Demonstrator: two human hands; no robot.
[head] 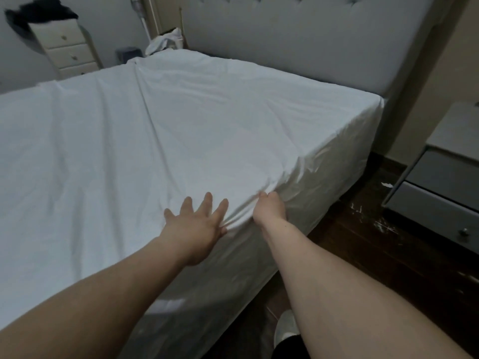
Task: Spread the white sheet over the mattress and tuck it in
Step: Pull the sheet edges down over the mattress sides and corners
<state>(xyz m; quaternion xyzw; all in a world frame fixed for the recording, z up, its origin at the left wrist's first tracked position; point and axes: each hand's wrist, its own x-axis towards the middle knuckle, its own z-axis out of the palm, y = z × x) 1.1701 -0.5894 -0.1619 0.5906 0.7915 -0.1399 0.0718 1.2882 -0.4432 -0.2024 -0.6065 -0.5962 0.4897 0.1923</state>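
Observation:
The white sheet (pixel 181 120) covers the whole top of the mattress and hangs down its near side (pixel 324 161). Long creases run across it from the far left corner toward me. My left hand (pixel 197 224) lies flat on the sheet near the bed's edge, fingers spread and straight. Just to its right, my right hand (pixel 269 207) pinches a bunched fold of the sheet at the mattress edge, and wrinkles fan out from that grip. The mattress itself is hidden under the sheet.
A padded grey headboard (pixel 298 35) stands at the far right end. A grey nightstand (pixel 445 182) sits at the right on the dark wood floor (pixel 375 250). A cream drawer unit (pixel 67 47) and crumpled white cloth (pixel 166 42) are beyond the bed.

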